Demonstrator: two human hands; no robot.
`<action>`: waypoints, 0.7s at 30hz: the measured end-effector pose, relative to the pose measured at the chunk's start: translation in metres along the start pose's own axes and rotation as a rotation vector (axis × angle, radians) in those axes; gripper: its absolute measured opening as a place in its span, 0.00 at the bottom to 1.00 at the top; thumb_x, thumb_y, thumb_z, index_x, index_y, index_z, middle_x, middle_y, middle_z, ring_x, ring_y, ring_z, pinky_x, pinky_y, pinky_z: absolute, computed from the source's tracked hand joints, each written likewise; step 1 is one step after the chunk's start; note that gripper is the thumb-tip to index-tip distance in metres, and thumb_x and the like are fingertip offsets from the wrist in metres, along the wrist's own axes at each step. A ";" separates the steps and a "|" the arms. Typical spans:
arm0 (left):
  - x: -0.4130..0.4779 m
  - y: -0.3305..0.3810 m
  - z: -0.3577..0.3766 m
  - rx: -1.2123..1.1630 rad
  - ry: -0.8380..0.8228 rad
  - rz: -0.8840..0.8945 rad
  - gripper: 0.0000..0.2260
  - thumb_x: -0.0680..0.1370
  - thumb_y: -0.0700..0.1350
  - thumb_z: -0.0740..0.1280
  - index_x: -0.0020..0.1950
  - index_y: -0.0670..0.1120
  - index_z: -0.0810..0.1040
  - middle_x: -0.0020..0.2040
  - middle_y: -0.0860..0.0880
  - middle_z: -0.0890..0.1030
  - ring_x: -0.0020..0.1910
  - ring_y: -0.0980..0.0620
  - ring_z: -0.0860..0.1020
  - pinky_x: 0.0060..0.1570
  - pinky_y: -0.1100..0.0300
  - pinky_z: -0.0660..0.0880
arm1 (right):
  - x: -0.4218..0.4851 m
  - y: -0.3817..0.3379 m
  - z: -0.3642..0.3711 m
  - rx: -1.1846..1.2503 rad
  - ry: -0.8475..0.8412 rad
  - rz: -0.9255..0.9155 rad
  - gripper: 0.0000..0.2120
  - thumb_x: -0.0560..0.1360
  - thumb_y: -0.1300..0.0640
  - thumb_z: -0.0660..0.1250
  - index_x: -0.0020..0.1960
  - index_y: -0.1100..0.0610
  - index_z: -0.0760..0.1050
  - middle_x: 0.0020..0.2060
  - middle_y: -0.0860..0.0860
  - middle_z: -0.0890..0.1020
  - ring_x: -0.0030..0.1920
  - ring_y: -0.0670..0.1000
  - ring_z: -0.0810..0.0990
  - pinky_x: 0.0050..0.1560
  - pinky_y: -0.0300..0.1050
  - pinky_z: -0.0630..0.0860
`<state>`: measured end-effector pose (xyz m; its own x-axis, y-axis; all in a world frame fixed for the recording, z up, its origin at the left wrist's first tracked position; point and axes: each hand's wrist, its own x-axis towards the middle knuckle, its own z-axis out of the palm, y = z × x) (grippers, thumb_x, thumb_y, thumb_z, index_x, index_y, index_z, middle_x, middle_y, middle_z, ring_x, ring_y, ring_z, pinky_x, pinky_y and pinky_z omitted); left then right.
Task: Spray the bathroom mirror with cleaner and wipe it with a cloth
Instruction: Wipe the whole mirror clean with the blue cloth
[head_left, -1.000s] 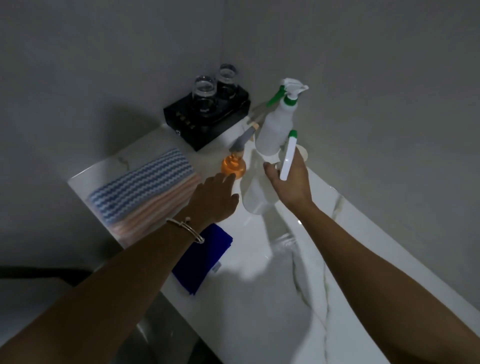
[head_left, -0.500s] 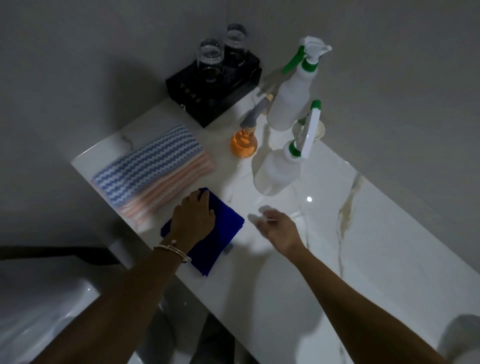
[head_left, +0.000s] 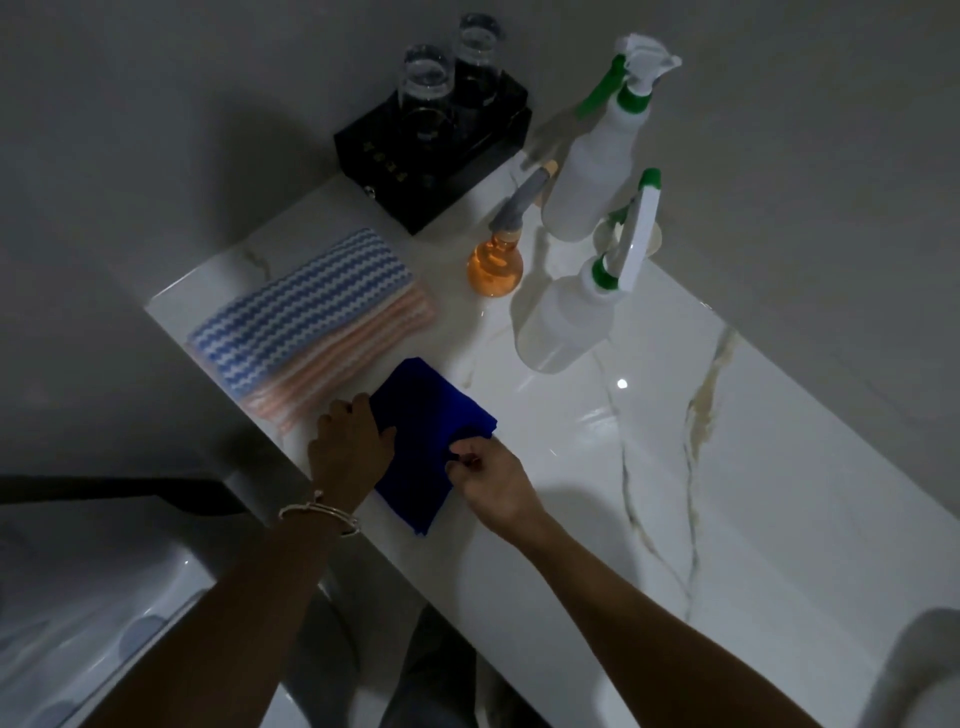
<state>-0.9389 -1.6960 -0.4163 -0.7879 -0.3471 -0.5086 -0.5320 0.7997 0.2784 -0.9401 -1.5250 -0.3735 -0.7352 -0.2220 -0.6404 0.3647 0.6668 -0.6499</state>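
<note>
A folded dark blue cloth (head_left: 431, 415) lies near the front edge of the white marble counter (head_left: 727, 493). My left hand (head_left: 349, 447) grips its left side, thumb on top of the cloth. My right hand (head_left: 488, 478) pinches the cloth's right edge with curled fingers. A white spray bottle with a green collar (head_left: 566, 322) stands on the counter behind the cloth, free of both hands. The mirror runs along the right behind it and shows the bottle's reflection (head_left: 602, 171).
A folded blue-and-pink striped towel (head_left: 311, 327) lies at the counter's left end. An orange-liquid bottle (head_left: 496, 265) stands beside the spray bottle. A black tray with two glasses (head_left: 431, 135) sits at the back. A white basin (head_left: 78, 623) is lower left.
My right hand let go of the spray bottle, which now stands on the counter, and came down to the cloth. My left hand moved from near the orange bottle onto the cloth.
</note>
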 end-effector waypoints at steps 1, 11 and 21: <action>0.002 -0.002 0.000 -0.074 -0.038 -0.022 0.22 0.77 0.50 0.65 0.66 0.39 0.67 0.60 0.38 0.72 0.57 0.38 0.73 0.52 0.47 0.74 | -0.003 -0.001 0.002 0.021 -0.005 -0.001 0.12 0.78 0.60 0.64 0.61 0.59 0.75 0.56 0.52 0.75 0.53 0.49 0.76 0.56 0.36 0.72; -0.048 0.068 -0.020 -0.369 -0.167 0.169 0.07 0.77 0.46 0.64 0.52 0.45 0.69 0.40 0.51 0.74 0.38 0.53 0.75 0.36 0.60 0.70 | -0.022 -0.009 -0.014 0.696 0.012 0.183 0.09 0.81 0.45 0.58 0.53 0.48 0.73 0.47 0.48 0.80 0.46 0.46 0.78 0.54 0.42 0.75; -0.159 0.155 0.034 -0.123 -0.399 0.682 0.04 0.76 0.45 0.63 0.49 0.46 0.74 0.46 0.51 0.75 0.44 0.52 0.76 0.46 0.59 0.75 | -0.102 0.085 -0.072 1.425 0.210 0.203 0.35 0.77 0.35 0.53 0.62 0.65 0.76 0.56 0.64 0.81 0.59 0.61 0.79 0.63 0.55 0.73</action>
<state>-0.8855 -1.5006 -0.3204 -0.7940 0.4190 -0.4405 -0.0213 0.7049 0.7090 -0.8754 -1.3944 -0.3340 -0.6258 -0.0226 -0.7797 0.6252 -0.6122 -0.4841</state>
